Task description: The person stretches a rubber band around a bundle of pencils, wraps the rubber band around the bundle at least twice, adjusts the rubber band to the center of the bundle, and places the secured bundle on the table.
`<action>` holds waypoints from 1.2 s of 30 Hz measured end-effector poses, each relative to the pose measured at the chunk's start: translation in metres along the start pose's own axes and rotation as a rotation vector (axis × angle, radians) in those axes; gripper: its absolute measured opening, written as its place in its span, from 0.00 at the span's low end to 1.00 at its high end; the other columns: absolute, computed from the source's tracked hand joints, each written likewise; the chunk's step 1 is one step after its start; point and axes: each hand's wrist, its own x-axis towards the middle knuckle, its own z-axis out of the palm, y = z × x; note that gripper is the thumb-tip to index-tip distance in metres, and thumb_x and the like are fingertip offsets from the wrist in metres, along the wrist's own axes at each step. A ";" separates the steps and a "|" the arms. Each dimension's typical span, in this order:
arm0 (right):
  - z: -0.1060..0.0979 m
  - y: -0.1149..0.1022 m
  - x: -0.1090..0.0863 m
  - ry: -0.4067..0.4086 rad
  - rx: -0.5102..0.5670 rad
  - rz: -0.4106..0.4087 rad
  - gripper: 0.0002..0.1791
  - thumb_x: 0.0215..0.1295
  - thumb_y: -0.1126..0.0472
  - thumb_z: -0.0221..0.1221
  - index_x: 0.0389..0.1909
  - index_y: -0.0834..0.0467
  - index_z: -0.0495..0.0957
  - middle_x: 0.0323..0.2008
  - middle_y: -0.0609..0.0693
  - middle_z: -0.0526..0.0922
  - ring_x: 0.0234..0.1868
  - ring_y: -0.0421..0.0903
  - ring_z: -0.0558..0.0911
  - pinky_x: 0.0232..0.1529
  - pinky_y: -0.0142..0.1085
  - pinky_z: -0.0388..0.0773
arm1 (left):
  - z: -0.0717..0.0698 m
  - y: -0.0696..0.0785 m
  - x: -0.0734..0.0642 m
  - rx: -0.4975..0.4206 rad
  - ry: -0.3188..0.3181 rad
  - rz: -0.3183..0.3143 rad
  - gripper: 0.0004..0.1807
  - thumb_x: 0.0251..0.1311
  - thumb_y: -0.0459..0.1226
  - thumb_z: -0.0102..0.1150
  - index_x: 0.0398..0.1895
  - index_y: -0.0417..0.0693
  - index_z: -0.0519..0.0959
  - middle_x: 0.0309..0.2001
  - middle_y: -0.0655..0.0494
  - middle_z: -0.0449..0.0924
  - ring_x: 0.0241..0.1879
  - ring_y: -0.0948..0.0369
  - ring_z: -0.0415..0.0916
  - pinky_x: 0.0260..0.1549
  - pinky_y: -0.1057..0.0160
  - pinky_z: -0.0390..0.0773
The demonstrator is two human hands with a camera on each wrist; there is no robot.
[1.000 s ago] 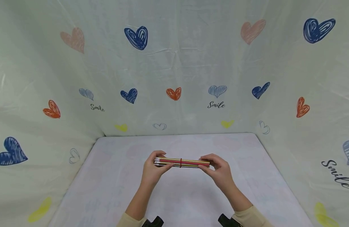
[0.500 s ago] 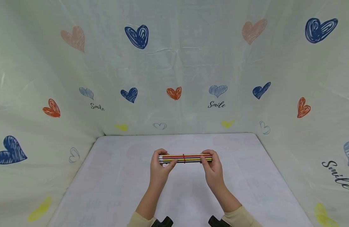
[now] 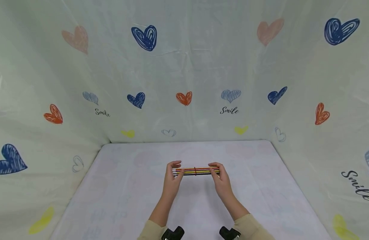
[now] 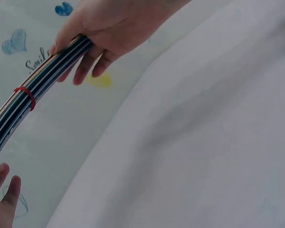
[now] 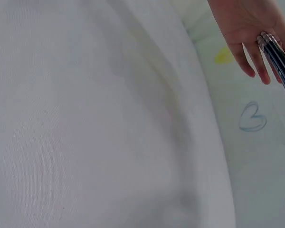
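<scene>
Between the two hands, above the desk (image 3: 118, 186): a pencil bundle (image 3: 195, 171), held level and crosswise to the forearms, bound by a red band (image 3: 195, 171) about midway.

Left hand (image 3: 172, 176): forearm runs up from the near edge, angled slightly inward. Thumb on the near side of the bundle's left end, fingers curled over the far side, so it pinches that end. In the right wrist view the same hand (image 5: 249, 28) has the eraser ends of the bundle (image 5: 278, 59) lying against the fingers, fingertips pointing down and only loosely bent.

Right hand (image 3: 218, 178): mirrors the left, forearm angled inward from the other side. Thumb near, fingers over the top of the bundle's right end. In the left wrist view this hand (image 4: 109, 33) wraps the bundle (image 4: 38, 88) end between thumb and palm, with three fingers hanging below it, loosely curled. The band (image 4: 25, 95) sits on the bundle between that hand and the left fingertips (image 4: 2, 192) at the bottom corner.

Both hands are close together, roughly the bundle's length apart, wrists low, palms facing each other. Cannot tell whether the bundle clears the desk or just touches it; the wrist views suggest it is lifted.

Beige sleeves (image 3: 151, 231) at both forearms. Behind the hands and to both sides hangs a heart-print cloth (image 3: 184, 66).
</scene>
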 end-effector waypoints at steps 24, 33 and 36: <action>0.010 0.131 0.039 -0.004 -0.062 -0.037 0.21 0.56 0.74 0.66 0.52 0.62 0.79 0.44 0.53 0.77 0.36 0.41 0.73 0.38 0.31 0.71 | -0.003 -0.083 0.028 0.061 0.164 -0.191 0.22 0.51 0.26 0.71 0.50 0.38 0.77 0.55 0.40 0.76 0.51 0.48 0.75 0.46 0.56 0.76; 0.008 0.142 0.043 0.032 -0.189 0.051 0.16 0.54 0.68 0.70 0.44 0.59 0.82 0.31 0.48 0.78 0.34 0.44 0.74 0.38 0.37 0.71 | -0.004 -0.101 0.027 0.275 0.189 -0.166 0.18 0.50 0.29 0.73 0.46 0.42 0.81 0.49 0.45 0.80 0.51 0.48 0.76 0.48 0.50 0.75; 0.007 0.143 0.043 0.010 -0.262 0.048 0.15 0.53 0.67 0.71 0.43 0.58 0.83 0.30 0.46 0.77 0.34 0.44 0.73 0.37 0.38 0.71 | -0.005 -0.098 0.027 0.300 0.170 -0.161 0.17 0.51 0.30 0.72 0.46 0.42 0.82 0.50 0.45 0.80 0.53 0.47 0.75 0.50 0.50 0.74</action>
